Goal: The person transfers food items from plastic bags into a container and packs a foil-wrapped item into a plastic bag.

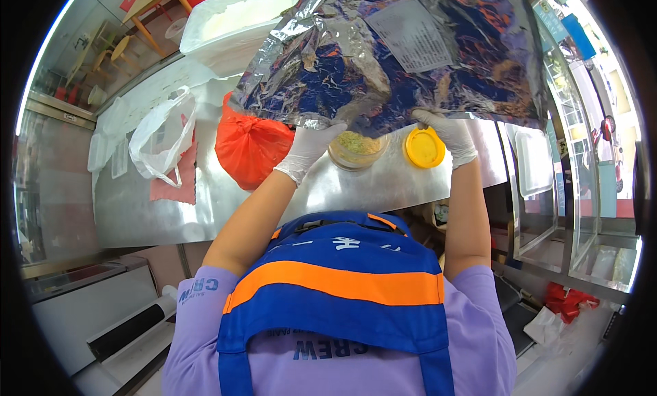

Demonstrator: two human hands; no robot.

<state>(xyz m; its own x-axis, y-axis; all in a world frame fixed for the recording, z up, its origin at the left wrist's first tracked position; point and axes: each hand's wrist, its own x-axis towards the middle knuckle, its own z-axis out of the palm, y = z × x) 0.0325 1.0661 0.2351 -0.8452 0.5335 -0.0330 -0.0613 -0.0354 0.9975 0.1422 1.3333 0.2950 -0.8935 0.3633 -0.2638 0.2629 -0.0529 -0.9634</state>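
A large, shiny foil bag (349, 73) is held up over the metal counter by its near edge. It bears a white label (409, 35) with writing. My left hand (313, 147), in a white glove, grips the edge at one side, next to a tied red plastic bag (251, 147). Also gloved, my right hand (449, 134) pinches the edge farther right. Between my hands stands a clear round container (358, 151) with greenish-yellow crumbly contents, partly hidden by the foil bag. Beside my right hand lies a round yellow lid (424, 147).
The stainless steel counter (215, 211) carries a white plastic bag (164, 139) over a pink cloth (177, 185). A translucent tub (226, 52) of white powder stands at the far side. Glass-fronted shelving (534, 211) rises on the right.
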